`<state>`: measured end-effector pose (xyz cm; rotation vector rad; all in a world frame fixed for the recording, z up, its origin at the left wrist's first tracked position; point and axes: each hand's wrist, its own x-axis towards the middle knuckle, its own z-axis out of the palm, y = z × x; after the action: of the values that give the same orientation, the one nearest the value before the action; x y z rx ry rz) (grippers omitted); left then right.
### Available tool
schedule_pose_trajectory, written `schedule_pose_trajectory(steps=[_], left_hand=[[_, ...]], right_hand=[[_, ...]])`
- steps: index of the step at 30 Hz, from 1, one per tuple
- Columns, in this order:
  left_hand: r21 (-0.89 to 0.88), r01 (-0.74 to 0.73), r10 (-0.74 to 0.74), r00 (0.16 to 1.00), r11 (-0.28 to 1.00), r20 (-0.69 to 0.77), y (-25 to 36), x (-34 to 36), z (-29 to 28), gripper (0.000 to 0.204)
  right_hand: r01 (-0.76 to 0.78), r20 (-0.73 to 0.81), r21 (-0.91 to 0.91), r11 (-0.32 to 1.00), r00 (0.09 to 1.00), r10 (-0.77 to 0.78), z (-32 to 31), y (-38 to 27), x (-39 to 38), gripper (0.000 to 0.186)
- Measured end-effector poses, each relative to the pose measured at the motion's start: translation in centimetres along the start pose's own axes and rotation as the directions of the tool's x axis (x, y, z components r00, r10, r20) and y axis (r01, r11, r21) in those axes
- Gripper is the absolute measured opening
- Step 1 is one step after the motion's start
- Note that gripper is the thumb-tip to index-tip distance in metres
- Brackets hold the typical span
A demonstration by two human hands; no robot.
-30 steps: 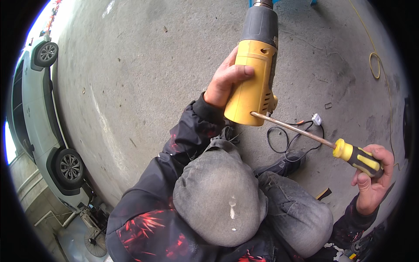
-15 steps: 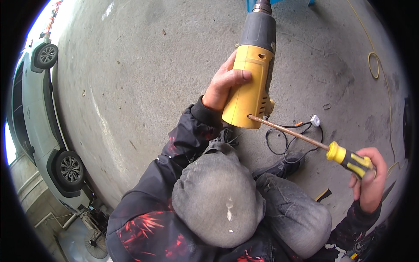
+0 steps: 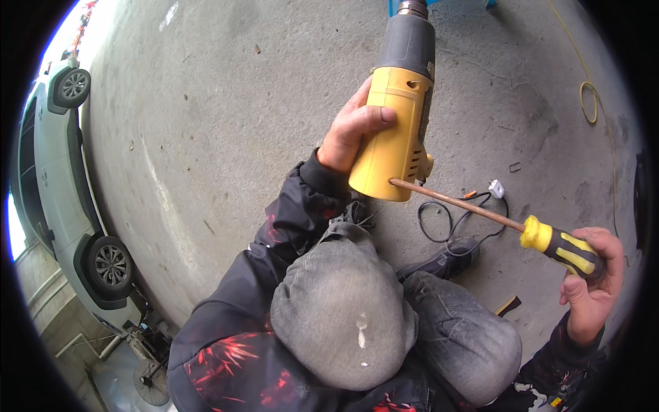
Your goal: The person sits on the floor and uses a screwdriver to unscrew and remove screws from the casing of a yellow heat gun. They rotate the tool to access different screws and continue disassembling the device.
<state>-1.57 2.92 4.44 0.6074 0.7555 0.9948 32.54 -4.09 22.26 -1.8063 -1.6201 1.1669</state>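
Note:
My left hand [image 3: 347, 130] grips a yellow heat gun [image 3: 390, 134] with a dark grey front and metal nozzle, held with the nozzle toward the top of the view. My right hand [image 3: 587, 281] is closed on the yellow-and-black handle of a screwdriver [image 3: 559, 250]. Its long shaft reaches left to a small hole near the back end of the yellow housing. A black cord with a white plug [image 3: 497, 188] lies on the concrete below the tool, near my shoe [image 3: 446, 257].
A light-coloured car [image 3: 65, 178] stands along the left. A yellow hose [image 3: 589, 103] lies on the right side of the floor [image 3: 240, 103]. Blue plastic [image 3: 489, 4] shows at the top edge, behind the nozzle. My bent knees [image 3: 343, 309] fill the lower middle.
The heat gun has shifted slightly left from a second ago. The screwdriver handle swung left, then back right, and my right fingers and thumb have shifted on it.

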Motion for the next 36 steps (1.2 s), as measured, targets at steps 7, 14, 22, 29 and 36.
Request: schedule_pose_trajectory(steps=[7,14,22,29,36], left_hand=[[-0.082,0.007,-0.005,0.999,0.997,0.034,0.0,0.1,-0.1,0.067],[-0.127,0.048,-0.042,0.998,0.991,0.047,0.0,-0.1,0.3,0.067],[-0.087,0.004,0.001,0.998,0.996,0.056,-0.2,0.0,-0.1,0.067],[0.011,-0.015,0.014,1.0,1.0,0.014,-0.2,0.1,0.1,0.077],[-0.119,0.019,-0.013,0.999,0.993,0.048,-0.1,0.0,0.3,0.065]], right_hand=[[-0.125,0.025,0.083,0.989,0.992,0.124,0.8,1.1,0.1,0.067],[-0.243,0.073,0.196,0.95,0.97,0.233,1.2,0.5,0.7,0.076],[0.072,-0.067,0.032,0.997,0.995,-0.069,1.4,1.2,-0.4,0.067],[0.166,-0.062,-0.011,0.986,0.984,-0.166,1.2,1.4,0.3,0.064],[-0.191,0.03,0.194,0.962,0.982,0.189,0.8,-0.2,0.4,0.053]])
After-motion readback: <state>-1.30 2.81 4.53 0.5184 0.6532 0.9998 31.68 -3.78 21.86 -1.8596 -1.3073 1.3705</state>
